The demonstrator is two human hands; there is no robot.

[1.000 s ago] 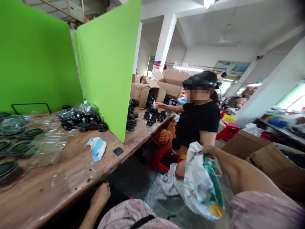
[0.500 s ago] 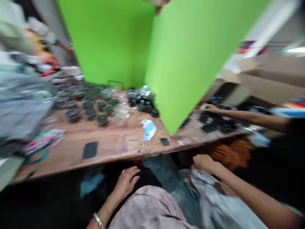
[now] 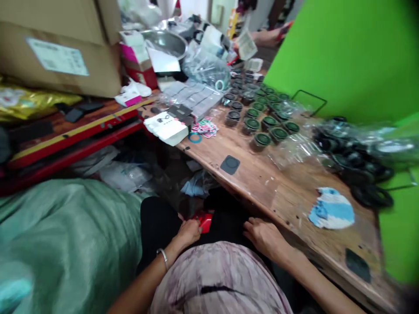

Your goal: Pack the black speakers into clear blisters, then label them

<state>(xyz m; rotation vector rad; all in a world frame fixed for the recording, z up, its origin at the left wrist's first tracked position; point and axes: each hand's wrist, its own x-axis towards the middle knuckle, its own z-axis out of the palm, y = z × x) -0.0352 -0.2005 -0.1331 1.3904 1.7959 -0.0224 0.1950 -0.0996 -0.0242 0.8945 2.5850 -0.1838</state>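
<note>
At the bench edge: a person's left hand point(image 3: 188, 232) and right hand point(image 3: 264, 238) are staying apart, with a mauve tie-dyed garment point(image 3: 218, 279) bulging between them.
Left hand: its fingers are curling down against a small red object point(image 3: 205, 222), though whether they are clamping it cannot be told; a silver bangle point(image 3: 163, 257) is circling the wrist.
Right hand: its fingers are spreading open and holding nothing, just beside the front edge of a wooden workbench point(image 3: 262, 183).
Red object: it is sitting just beside the left fingertips, against dark cloth; its kind cannot be told.
Workbench: rows of black cylindrical parts with green tops point(image 3: 260, 141) are standing near a clear plastic bag point(image 3: 293, 148), while black rubber rings point(image 3: 369, 196) are heaping toward a green panel point(image 3: 347, 56).
Bench top: a blue-and-white rag point(image 3: 331, 213) and a dark square pad point(image 3: 230, 165) are lying apart, and a white printed box point(image 3: 166, 128) is resting near a blue ring point(image 3: 195, 138).
Left of the person: a green sack point(image 3: 59, 235) is bulging below a cardboard carton point(image 3: 55, 48).
Far end: another person's hand point(image 3: 266, 38) is reaching beside a printed paper point(image 3: 247, 43).
</note>
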